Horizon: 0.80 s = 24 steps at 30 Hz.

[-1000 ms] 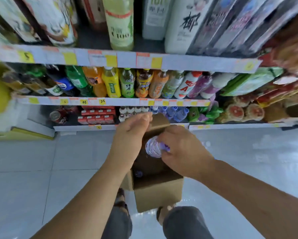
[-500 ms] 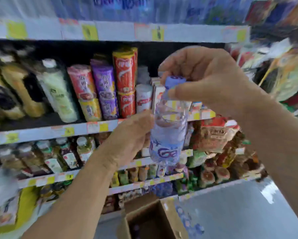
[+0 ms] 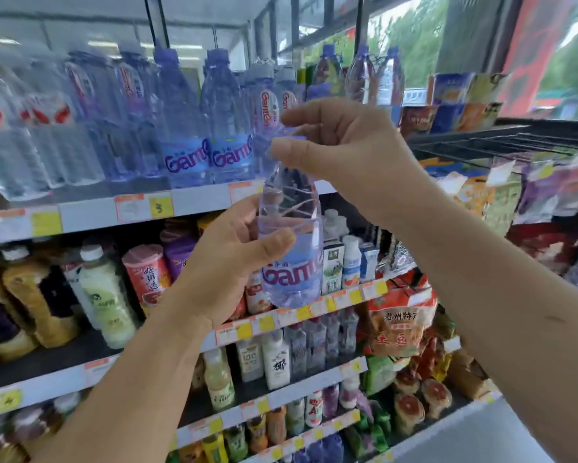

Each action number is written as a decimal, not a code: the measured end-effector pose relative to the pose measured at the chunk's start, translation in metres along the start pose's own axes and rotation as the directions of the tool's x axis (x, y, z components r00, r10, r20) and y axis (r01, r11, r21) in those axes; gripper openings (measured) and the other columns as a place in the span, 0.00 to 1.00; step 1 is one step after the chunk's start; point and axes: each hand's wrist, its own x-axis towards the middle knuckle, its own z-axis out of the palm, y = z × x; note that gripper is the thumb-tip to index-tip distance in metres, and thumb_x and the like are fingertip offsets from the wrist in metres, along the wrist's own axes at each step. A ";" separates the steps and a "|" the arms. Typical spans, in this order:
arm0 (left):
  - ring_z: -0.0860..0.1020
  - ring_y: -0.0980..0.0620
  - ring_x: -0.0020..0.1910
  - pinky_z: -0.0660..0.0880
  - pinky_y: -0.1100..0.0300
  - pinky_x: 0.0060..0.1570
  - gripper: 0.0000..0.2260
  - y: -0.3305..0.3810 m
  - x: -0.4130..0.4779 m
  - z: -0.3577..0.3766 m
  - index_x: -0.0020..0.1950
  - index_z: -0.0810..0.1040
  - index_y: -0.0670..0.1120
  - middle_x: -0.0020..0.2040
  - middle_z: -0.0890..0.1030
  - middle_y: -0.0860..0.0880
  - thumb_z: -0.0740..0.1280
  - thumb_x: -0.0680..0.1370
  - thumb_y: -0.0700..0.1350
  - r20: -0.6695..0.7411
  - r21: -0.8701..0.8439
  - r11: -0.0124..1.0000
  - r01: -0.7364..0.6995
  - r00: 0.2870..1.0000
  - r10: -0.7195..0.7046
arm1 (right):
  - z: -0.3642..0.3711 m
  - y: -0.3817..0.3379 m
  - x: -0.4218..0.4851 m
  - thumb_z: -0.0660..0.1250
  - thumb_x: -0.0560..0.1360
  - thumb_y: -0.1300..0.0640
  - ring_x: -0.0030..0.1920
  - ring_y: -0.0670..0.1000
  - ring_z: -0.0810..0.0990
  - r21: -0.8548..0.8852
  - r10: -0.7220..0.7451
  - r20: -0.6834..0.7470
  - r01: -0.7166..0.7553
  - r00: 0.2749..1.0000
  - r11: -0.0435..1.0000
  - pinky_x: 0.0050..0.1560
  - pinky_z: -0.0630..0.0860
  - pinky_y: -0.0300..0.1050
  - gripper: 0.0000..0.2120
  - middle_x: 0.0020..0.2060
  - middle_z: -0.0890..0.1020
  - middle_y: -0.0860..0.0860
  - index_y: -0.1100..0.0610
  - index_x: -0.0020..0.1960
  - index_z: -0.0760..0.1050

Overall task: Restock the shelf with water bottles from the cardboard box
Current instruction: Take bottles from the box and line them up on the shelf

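I hold one clear water bottle (image 3: 289,242) with a purple label upright in front of the shelves. My left hand (image 3: 226,262) grips its body from the left, thumb across the front. My right hand (image 3: 344,148) pinches its purple cap from above. Behind it, the top shelf (image 3: 90,213) carries a row of the same water bottles (image 3: 207,128), with the held bottle's cap about level with their labels. The cardboard box is out of view.
Below the water shelf run several shelves of juice and milk-tea bottles (image 3: 104,295), cartons (image 3: 332,265) and small drinks. Snack bags (image 3: 401,322) hang at the right, under a black wire rack (image 3: 501,142). Windows show above.
The bottle was lifted out of the box on the floor and raised up to the top shelf. My view tilted upward, and the box dropped out of sight.
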 end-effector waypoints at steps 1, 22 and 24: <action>0.79 0.39 0.63 0.75 0.40 0.62 0.38 0.000 0.004 0.000 0.71 0.73 0.43 0.63 0.82 0.40 0.80 0.66 0.56 -0.004 -0.054 0.999 0.004 1.000 -0.004 | -0.003 0.006 -0.004 0.74 0.73 0.49 0.44 0.46 0.85 -0.021 0.012 -0.023 -0.012 1.000 1.000 0.50 0.82 0.45 0.18 0.44 0.86 0.52 0.54 0.61 0.78; 0.79 0.69 0.55 0.75 0.66 0.53 0.34 0.009 0.191 0.048 0.74 0.68 0.55 0.62 0.82 0.61 0.75 0.71 0.56 -0.313 0.159 0.987 -0.032 0.946 0.081 | -0.092 0.132 0.102 0.74 0.61 0.38 0.44 0.42 0.82 -0.180 0.123 -0.011 -0.123 0.992 0.976 0.44 0.79 0.44 0.35 0.50 0.82 0.42 0.44 0.65 0.67; 0.78 0.62 0.63 0.72 0.56 0.64 0.28 0.006 0.192 0.040 0.68 0.73 0.62 0.67 0.79 0.56 0.73 0.69 0.60 -0.364 0.195 0.981 0.024 0.930 0.050 | -0.089 0.151 0.123 0.74 0.64 0.41 0.41 0.44 0.81 -0.237 0.143 -0.010 -0.142 0.990 0.961 0.39 0.77 0.42 0.37 0.50 0.81 0.46 0.49 0.68 0.65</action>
